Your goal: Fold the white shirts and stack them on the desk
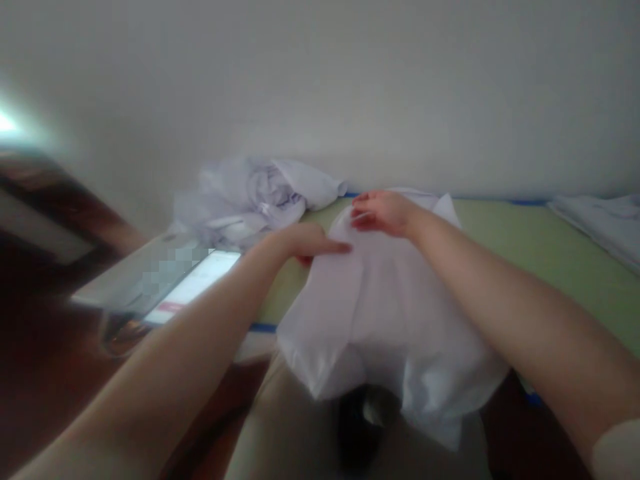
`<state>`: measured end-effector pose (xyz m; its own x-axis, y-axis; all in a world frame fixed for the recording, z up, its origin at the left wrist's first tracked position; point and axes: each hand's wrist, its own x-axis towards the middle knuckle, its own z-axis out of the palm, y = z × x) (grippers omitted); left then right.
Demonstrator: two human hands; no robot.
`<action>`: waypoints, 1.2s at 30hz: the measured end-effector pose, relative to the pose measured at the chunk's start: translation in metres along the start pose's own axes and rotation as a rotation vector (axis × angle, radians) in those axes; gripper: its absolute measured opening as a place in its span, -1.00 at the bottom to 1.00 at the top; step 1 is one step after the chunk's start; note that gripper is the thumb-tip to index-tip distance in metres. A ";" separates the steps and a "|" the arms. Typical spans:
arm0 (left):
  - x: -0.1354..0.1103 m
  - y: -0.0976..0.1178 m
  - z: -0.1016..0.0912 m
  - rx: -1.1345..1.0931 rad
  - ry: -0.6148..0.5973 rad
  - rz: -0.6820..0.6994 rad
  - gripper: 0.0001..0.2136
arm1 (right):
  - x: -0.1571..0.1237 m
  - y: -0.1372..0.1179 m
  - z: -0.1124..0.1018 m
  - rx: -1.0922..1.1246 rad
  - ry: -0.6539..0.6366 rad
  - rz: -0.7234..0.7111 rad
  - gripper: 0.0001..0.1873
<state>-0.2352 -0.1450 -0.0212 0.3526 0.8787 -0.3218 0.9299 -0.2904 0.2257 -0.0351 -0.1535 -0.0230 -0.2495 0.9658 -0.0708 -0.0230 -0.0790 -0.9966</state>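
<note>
A thin white garment [380,287] hangs over the near edge of the table, its lower part falling toward my lap. My left hand [313,241] is at the garment's left edge, thumb on top of the cloth and the other fingers curled out of sight at its border. Near the garment's far end, my right hand [383,212] rests on the cloth with its fingers loosely bent and apart. The picture is blurred, so the exact contact of the fingertips is hard to see.
Crumpled white cloth [265,190] lies at the back left of the green, blue-edged table mat [505,233]. In front of it are a pale flat box [125,270] and a lit phone [197,283]. More white cloth [605,217] lies at the right. A wall stands behind.
</note>
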 end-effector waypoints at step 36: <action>-0.107 -0.147 -0.089 -0.465 0.053 -0.104 -0.66 | 0.082 -0.033 0.047 -1.145 -0.073 -0.330 -0.78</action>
<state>-0.4189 -0.1624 0.0619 0.2434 0.9156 -0.3200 0.8101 -0.0104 0.5862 -0.1002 -0.0830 0.0065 -0.4488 0.8789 0.1618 0.7709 0.4723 -0.4273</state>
